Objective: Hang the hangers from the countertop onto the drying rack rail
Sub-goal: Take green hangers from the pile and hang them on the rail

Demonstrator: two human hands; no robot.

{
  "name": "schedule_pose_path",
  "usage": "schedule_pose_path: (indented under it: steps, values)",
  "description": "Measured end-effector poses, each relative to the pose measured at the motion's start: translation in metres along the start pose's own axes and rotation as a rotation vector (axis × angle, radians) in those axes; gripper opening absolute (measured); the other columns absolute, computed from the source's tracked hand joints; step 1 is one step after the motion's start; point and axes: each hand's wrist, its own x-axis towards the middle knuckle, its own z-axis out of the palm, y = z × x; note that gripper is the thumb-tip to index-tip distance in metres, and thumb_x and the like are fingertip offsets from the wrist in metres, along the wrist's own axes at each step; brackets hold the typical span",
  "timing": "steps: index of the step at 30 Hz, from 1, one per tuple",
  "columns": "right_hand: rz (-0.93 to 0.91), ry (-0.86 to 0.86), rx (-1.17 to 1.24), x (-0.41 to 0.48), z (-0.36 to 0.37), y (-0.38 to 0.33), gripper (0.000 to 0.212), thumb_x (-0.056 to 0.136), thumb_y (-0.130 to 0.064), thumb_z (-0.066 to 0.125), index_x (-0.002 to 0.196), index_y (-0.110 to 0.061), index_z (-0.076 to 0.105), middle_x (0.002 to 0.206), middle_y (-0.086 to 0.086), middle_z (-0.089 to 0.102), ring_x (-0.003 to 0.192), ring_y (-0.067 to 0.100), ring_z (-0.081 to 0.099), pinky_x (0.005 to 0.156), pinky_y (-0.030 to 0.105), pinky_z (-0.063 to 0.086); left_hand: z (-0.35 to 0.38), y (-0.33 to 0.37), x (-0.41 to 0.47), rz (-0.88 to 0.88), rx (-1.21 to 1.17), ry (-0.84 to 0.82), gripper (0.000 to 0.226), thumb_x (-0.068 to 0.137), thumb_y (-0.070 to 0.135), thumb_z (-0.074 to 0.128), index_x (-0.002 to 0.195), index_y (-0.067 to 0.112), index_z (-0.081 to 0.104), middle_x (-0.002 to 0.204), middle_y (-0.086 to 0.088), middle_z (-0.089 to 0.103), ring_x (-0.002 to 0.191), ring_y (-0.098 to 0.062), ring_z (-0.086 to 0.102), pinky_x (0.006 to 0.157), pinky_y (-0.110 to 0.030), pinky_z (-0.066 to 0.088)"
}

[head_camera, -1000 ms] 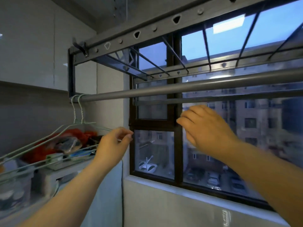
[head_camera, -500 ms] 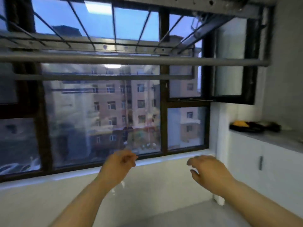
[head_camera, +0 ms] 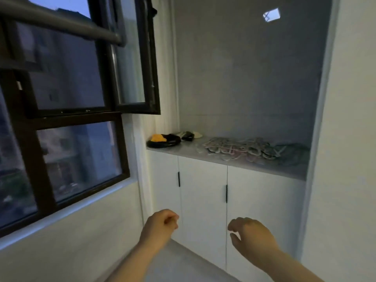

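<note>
Many hangers [head_camera: 242, 150] lie in a tangled pile on the countertop [head_camera: 289, 169], near its right end. Both hands are low before the cabinet doors [head_camera: 203, 190], empty: left hand [head_camera: 160, 226] loosely curled, right hand [head_camera: 252, 237] half open. Rail [head_camera: 61, 23] is upper left.

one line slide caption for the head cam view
Both hands, left and right, empty and low, face the pile of hangers on the countertop.
</note>
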Motion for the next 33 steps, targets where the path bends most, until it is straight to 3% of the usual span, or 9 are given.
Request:
schedule_pose_path:
  steps: [5,11,16,21,25,28,31,33]
  values:
    - [0.213,-0.021,0.006,0.072,0.008,0.084,0.034,0.097,-0.026,0.036,0.130,-0.024,0.047,0.132,-0.005,0.052,0.121,0.015,0.048,0.094,0.019,0.038,0.078,0.015,0.124,0.040,0.024,-0.143,0.033,0.092,0.012,0.045,0.067,0.033,0.049,0.071,0.012,0.056,0.083,-0.016,0.057,0.078,-0.022,0.043]
    - [0.362,-0.013,0.047,0.137,0.031,0.166,0.035,0.098,-0.026,0.037,0.132,-0.025,0.045,0.134,-0.008,0.049,0.122,0.010,0.047,0.095,0.020,0.038,0.143,0.028,0.234,0.045,0.052,-0.273,0.034,0.093,0.012,0.042,0.068,0.034,0.049,0.075,0.013,0.055,0.086,-0.015,0.057,0.062,-0.017,0.042]
    - [0.421,0.003,0.048,0.205,0.039,0.222,0.037,0.098,-0.023,0.036,0.135,-0.025,0.042,0.139,-0.007,0.045,0.126,0.011,0.043,0.100,0.021,0.037,0.181,0.030,0.310,0.034,0.123,-0.291,0.030,0.093,0.014,0.043,0.071,0.033,0.049,0.090,0.002,0.059,0.092,-0.016,0.057,0.081,-0.022,0.044]
    - [0.339,0.067,0.004,0.304,0.039,0.271,0.044,0.098,-0.023,0.035,0.142,-0.022,0.031,0.148,-0.006,0.032,0.137,0.012,0.029,0.108,0.021,0.026,0.204,0.032,0.392,-0.025,0.142,-0.182,0.021,0.092,0.014,0.046,0.101,0.011,0.066,0.112,-0.010,0.065,0.104,-0.025,0.059,0.090,-0.027,0.045]
    - [0.278,0.053,-0.021,0.376,0.043,0.304,0.052,0.099,-0.029,0.036,0.147,-0.019,0.019,0.156,-0.001,0.012,0.144,0.014,0.015,0.115,0.029,0.020,0.219,0.040,0.449,-0.097,0.178,-0.106,0.024,0.093,0.019,0.049,0.107,0.009,0.065,0.114,-0.011,0.065,0.105,-0.025,0.058,0.084,-0.021,0.041]
    - [0.181,0.178,-0.091,0.424,0.040,0.324,0.058,0.092,-0.030,0.047,0.143,-0.007,0.032,0.152,0.004,0.017,0.139,0.026,0.031,0.111,0.037,0.030,0.228,0.045,0.482,-0.102,0.197,-0.043,0.024,0.093,0.019,0.049,0.106,0.008,0.065,0.114,-0.011,0.065,0.106,-0.025,0.058,0.081,-0.020,0.037]
    - [0.150,-0.022,0.005,0.455,0.049,0.338,0.064,0.097,-0.034,0.035,0.149,-0.015,0.004,0.157,0.004,-0.005,0.145,0.018,0.001,0.117,0.030,0.005,0.234,0.047,0.511,-0.085,0.199,-0.012,0.018,0.092,0.015,0.050,0.098,0.010,0.066,0.111,-0.013,0.066,0.104,-0.026,0.059,0.079,-0.021,0.037]
    - [0.146,-0.049,0.006,0.469,0.056,0.345,0.066,0.097,-0.040,0.033,0.149,-0.017,0.000,0.158,0.001,-0.006,0.145,0.016,-0.004,0.117,0.029,0.000,0.237,0.050,0.532,-0.081,0.178,0.020,0.020,0.090,0.010,0.051,0.103,0.006,0.067,0.114,-0.014,0.066,0.106,-0.027,0.059,0.088,-0.025,0.041]
